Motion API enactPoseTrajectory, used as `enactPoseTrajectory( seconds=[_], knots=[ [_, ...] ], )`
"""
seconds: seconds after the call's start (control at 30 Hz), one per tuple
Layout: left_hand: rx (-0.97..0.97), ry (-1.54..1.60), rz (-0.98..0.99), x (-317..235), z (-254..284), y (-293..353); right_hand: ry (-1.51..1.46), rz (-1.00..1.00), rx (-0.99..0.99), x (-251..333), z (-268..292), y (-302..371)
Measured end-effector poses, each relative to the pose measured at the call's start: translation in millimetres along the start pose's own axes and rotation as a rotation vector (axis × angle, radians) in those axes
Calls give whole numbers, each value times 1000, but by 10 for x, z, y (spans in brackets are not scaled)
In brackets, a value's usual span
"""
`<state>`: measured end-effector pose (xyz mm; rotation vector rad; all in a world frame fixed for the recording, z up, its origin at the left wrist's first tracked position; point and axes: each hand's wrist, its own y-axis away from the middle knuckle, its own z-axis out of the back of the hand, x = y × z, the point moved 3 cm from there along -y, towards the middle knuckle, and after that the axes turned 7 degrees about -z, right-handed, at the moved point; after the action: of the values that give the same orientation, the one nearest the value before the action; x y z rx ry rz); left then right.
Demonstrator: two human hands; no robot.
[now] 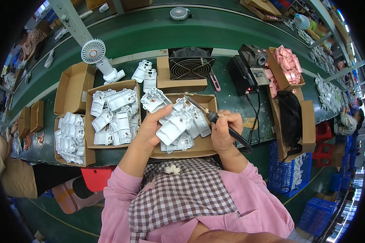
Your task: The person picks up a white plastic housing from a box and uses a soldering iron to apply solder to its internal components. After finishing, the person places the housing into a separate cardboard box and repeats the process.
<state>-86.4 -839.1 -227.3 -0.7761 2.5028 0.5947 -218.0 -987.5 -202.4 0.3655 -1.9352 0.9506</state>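
Observation:
My left hand [153,126] is closed on a white plastic housing [170,130], held tilted over an open cardboard box [160,154]. Small coppery metal pieces show at the housing's upper end. In my right hand [226,130] is a soldering iron [211,116] with a black grip. Its thin tip points up and left, close above the housing; whether they touch I cannot tell. More white housings [182,144] lie in the box beneath my hands. Another white housing [153,99] shows just beyond my left fingers; whether that hand also holds it is unclear.
Left stand boxes of white housings [117,115] and a white desk fan [96,56]. Ahead are a black box fan [190,65] and a pink-handled cutter [215,82]. Right are a black soldering station [247,73], its cable [258,115], and a box of pink parts [287,67]. Other people sit nearby.

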Motion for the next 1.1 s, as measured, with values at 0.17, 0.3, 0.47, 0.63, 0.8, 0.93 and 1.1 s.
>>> enactPoseTrajectory(
  seconds=[0.17, 0.3, 0.47, 0.63, 0.8, 0.93, 1.1],
  knots=[
    [-29, -168, -166, -71, -99, 20, 37, -1, 15, -7, 1, -4],
    [-93, -361, -338, -84, -85, 51, 15, -8, 9, -3, 1, 6],
    [-198, -618, -598, -129, -101, 108, 183, -92, 1, -21, 10, 12],
    [-194, -683, -640, -146, -126, 138, 267, -138, 36, 1, -53, -37],
    [-162, -713, -624, -141, -66, 125, 282, -166, 34, -26, -50, -30],
    [-155, -696, -651, -129, -70, 136, 301, -163, 38, -32, -46, -25],
    [-156, -703, -651, -133, -85, 147, 303, -165, 43, -51, -43, -23]
  ],
)
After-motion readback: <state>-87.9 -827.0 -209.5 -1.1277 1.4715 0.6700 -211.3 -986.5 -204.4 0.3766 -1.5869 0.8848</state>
